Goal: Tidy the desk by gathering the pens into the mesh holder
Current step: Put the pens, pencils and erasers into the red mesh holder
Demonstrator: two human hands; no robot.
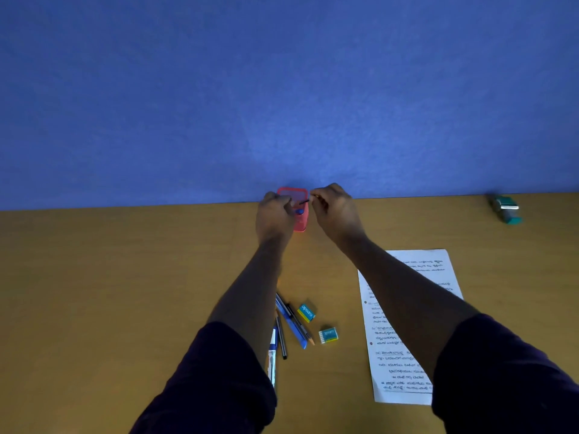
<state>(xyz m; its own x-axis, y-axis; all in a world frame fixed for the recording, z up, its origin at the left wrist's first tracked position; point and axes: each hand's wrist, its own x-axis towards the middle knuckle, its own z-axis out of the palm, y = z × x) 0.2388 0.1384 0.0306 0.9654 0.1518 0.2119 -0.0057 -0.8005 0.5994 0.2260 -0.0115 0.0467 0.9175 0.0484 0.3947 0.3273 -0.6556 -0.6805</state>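
Head view, one frame. Wooden desk [125, 292] fills the lower half; blue partition wall [282, 89] fills the upper half.

Mesh holder [297, 195]: pink-red, upright, at frame centre against the foot of the wall. Both hands are at it.

Left hand [274, 219]: fingers curled in against the holder's left side. A short blue-tipped pen [299, 211] shows just beside the fingertips in front of the holder; whether the hand grips the pen, the holder, or both cannot be told (back of hand faces the camera).

Right hand [335, 208]: fingers curled, thumb and forefinger pinching a thin dark pen [304, 202] whose free end points left across the holder's rim. How far it is inside cannot be told.

Remaining pens [289, 321]: a loose cluster lying flat on the desk, lower centre of the frame, between the two forearms and partly under the left one. Blue and black barrels, one orange-tipped pencil among them (exact count unclear, they overlap). They lie well apart from the holder.

Other items: two teal-and-yellow erasers [306, 312] just right of the cluster, near each other but not touching. A printed sheet [404, 339] at lower right, partly covered by the right forearm. A teal stapler [506, 208] at the far right by the wall.

Dark sleeves [213, 380] cover both upper forearms.
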